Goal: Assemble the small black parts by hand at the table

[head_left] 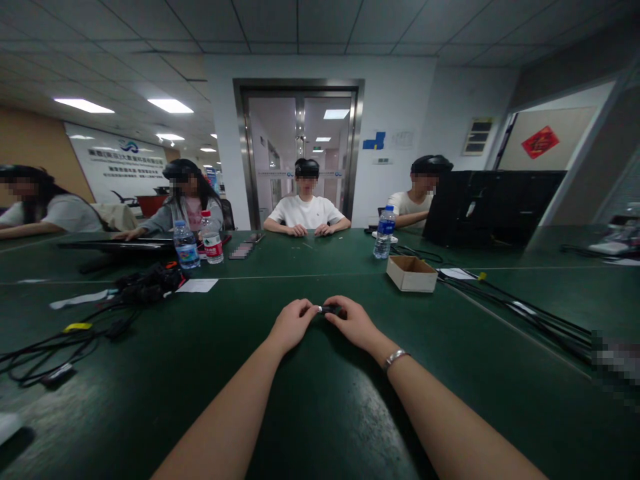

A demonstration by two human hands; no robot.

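Both my hands meet over the green tabletop, straight ahead of me. Between them is a small, dark, stubby object with a shiny silver end (pixel 323 309); it is too small to tell its kind. The fingertips of my left hand (pixel 294 324) pinch it at the silver end. My right hand (pixel 354 323), with a silver bracelet (pixel 396 359) on its wrist, has thumb and fingers closed around the dark part, which they partly hide.
An open cardboard box (pixel 412 275) stands ahead to the right, near a water bottle (pixel 384 232). Black cables (pixel 530 313) run along the right; more cables (pixel 65 347) lie on the left. Two bottles (pixel 187 245) stand farther left. Several people sit around the table (pixel 320 413).
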